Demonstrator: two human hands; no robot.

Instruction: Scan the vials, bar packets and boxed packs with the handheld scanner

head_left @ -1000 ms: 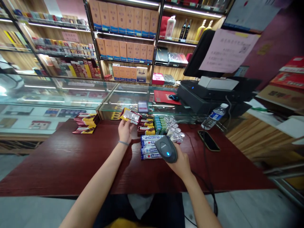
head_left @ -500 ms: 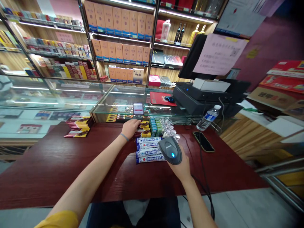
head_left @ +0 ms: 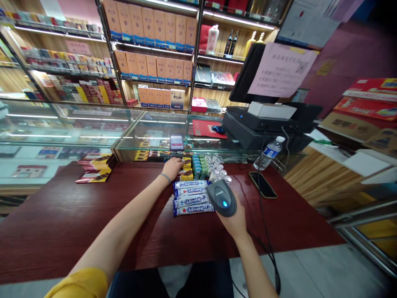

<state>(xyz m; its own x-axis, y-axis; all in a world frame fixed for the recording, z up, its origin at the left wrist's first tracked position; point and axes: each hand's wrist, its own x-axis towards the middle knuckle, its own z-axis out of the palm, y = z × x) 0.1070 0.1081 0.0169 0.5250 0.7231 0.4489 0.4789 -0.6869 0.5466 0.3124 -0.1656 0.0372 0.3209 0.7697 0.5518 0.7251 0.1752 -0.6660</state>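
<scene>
The barcode scanner (head_left: pixel 221 198) sits in the right hand (head_left: pixel 233 218), whose fingers are wrapped tight round its grip from below. Its grey head is raised above the dark red bench (head_left: pixel 77 215), a blue light glows on top, and its black cable (head_left: pixel 267 244) trails off the near edge. The head hangs just beside a row of blue-and-white wafer packets (head_left: pixel 190 198) lying flat on the bench.

Beyond these, the left hand (head_left: pixel 173 167) reaches forward, palm down, with its fingers laid over a stack of chocolate bars (head_left: pixel 186 170) in red and yellow wrappers. Whether the hand grips the top bar cannot be told.

To the right of that stack stand green packs (head_left: pixel 200 166) and a cluster of small glass bottles (head_left: pixel 218 169). Farther right lie a dark phone (head_left: pixel 263 185) and a water bottle (head_left: pixel 268 153). Well apart at the left of the bench is a second pile of bars (head_left: pixel 94 167), just before the glass counter (head_left: pixel 93 128).
</scene>
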